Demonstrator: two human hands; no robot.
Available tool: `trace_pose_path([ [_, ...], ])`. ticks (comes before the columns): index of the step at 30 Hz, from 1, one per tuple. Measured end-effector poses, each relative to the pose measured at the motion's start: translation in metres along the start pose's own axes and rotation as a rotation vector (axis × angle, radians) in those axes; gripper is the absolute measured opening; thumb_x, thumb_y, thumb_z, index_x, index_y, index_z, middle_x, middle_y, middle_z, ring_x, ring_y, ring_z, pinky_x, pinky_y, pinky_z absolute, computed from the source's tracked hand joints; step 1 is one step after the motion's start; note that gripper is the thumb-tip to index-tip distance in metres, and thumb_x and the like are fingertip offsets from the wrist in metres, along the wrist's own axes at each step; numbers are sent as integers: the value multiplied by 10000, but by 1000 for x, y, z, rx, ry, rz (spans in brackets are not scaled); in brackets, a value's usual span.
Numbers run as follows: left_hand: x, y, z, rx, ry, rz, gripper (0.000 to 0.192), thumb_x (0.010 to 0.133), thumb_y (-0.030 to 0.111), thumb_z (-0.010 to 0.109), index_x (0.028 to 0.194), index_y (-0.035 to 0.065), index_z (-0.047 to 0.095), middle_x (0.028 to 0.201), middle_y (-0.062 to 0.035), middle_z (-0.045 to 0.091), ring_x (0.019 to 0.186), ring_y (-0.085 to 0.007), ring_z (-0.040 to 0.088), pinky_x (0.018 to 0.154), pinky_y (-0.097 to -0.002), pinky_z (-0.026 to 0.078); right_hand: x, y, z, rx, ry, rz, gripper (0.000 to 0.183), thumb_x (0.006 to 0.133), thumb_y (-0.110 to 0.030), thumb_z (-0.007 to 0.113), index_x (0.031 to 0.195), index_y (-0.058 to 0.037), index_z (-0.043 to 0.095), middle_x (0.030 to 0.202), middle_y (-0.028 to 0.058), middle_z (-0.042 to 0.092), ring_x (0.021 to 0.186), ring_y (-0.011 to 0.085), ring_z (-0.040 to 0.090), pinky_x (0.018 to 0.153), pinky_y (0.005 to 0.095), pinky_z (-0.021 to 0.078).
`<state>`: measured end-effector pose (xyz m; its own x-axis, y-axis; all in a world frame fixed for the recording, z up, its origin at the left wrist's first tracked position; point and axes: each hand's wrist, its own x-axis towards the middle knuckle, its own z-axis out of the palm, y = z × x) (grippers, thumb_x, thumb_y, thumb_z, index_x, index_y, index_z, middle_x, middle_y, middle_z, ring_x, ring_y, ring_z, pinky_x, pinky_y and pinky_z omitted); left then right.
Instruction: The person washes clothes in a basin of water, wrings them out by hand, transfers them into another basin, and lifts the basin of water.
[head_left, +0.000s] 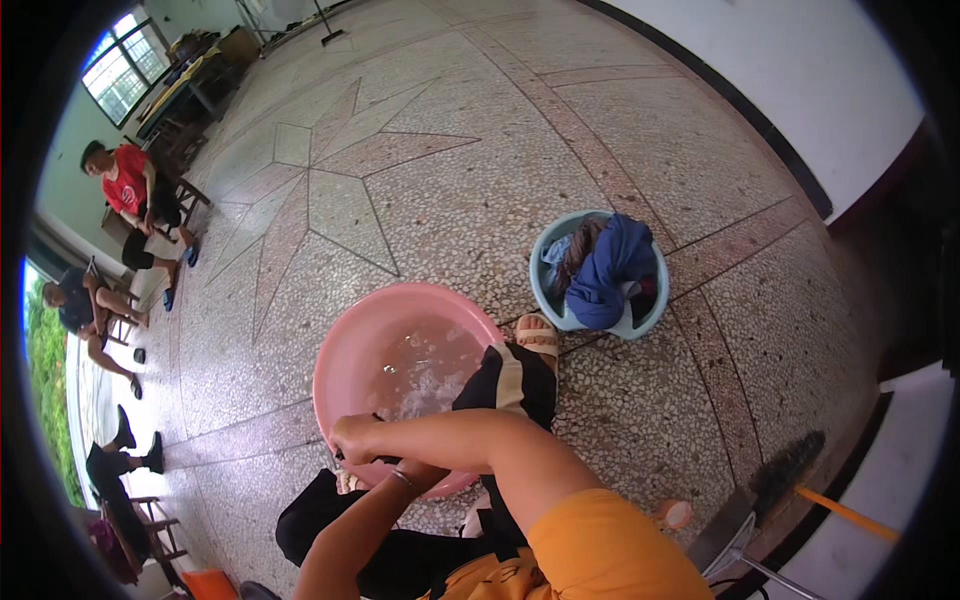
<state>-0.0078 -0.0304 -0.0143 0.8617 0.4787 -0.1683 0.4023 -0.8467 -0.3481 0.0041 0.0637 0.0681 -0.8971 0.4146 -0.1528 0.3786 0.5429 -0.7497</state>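
Note:
A large pink plastic basin (337, 352) with cloudy, sudsy water stands on the floor between my feet. Over its near-left rim, my right hand (356, 439) is closed around a dark cloth (386, 459), of which only small bits show. My left hand (426, 472), with a bracelet at the wrist, lies under my right forearm, so its fingers are mostly hidden and its hold cannot be told. A light-blue plastic basin (536, 274) beyond my sandalled foot (537, 334) holds a wrung blue cloth (613, 270) and other garments.
Several people sit along the left, one in a red shirt (127, 180). A broom (787, 476) and a metal-handled dustpan (720, 529) are at lower right, near a small pinkish object (677, 514) on the terrazzo floor (480, 217). A white wall (810, 82) rises at upper right.

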Motion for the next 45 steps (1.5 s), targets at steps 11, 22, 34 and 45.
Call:
trace_pose_path([
  [11,-27,-53,-114,-377,679,-329,220,586,69,635,788,89,549,933,-115,497,887,-295,519,780,-383,436,9,36,-69,483,335,133,384,593,-200,663,944,-45,642,880,179,633,829,285,616,752,337,472],
  [22,-73,-66,-115,-2484,1280,-1712,235,814,317,496,845,98,573,789,-3,615,522,-90,539,345,-131,324,-57,41,-91,389,560,231,694,603,-304,706,1128,65,441,1047,271,531,970,347,546,827,378,440],
  [34,-1,-21,-142,-2244,1076,-1736,431,761,168,609,1136,121,401,816,-35,491,537,-116,502,471,-224,440,-120,32,-32,465,130,-155,575,468,-177,777,980,-41,552,917,119,599,895,232,585,783,353,459],
  [45,-32,10,-112,-2478,627,-1456,175,816,113,499,984,68,519,777,-35,527,595,-140,552,501,-260,447,-198,78,-160,1349,870,271,387,665,-264,735,981,-84,602,964,75,607,909,202,569,707,442,482],
])
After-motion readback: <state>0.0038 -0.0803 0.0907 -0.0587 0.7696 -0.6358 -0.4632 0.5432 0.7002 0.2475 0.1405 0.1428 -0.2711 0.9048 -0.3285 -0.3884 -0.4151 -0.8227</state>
